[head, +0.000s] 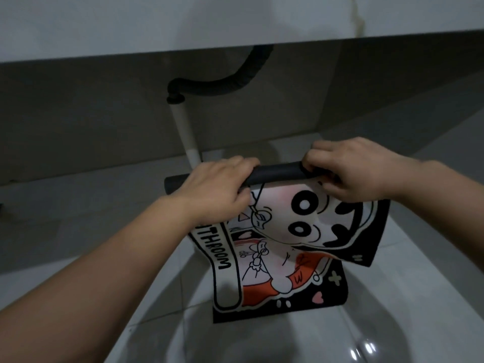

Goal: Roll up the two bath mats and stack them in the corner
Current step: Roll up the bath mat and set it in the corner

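Fingers of the left grip and right grip curl round the dark rolled end of the bath mat. Below them its printed length hangs, seemingly buckled, toward the floor. Level ends and tight turns should give a straight roll.

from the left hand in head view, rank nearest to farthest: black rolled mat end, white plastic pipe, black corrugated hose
1. black rolled mat end: gripped by the left hand
2. white plastic pipe: just behind
3. black corrugated hose: higher, farthest back
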Tool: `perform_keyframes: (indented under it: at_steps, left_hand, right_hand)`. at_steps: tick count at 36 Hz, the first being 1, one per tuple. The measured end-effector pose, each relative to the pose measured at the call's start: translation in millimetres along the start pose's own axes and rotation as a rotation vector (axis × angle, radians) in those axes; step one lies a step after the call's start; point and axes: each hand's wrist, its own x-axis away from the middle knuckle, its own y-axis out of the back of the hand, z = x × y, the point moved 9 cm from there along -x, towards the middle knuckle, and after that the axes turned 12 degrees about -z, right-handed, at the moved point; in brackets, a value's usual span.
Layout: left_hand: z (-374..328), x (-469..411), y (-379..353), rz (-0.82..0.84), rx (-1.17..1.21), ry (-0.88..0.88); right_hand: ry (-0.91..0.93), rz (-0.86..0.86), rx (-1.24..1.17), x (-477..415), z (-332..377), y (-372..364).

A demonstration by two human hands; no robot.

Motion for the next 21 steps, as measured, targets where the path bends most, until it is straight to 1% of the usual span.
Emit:
perform_keyframes:
  at_steps: [4,10,13,15,19,21]
  left_hand:
    - [4,2,-7,0.037,0.085,0.031]
    - [15,0,-14,0.098,0.042,0.099]
    - [16,-1,-15,0.12,-0.005,0.114]
    - [15,-1,-17,0.135,-0.018,0.122]
    - [14,1,-27,0.182,0.114,0.2]
    - [12,1,-28,0.182,0.1,0.189]
  right_hand:
    - [-0.02,0.026,-0.018,0,0,-6]
    - [-0.011,0.106,-0.013,-2,3,-16]
    - [-0.076,0.132,-0.074,-4,3,-18]
    - [-0.104,0.172,-0.068,-6,5,-22]
    - [-0.118,0.207,-0.03,-9,9,-30]
    - [-0.147,0.231,-0.001,-9,7,-35]
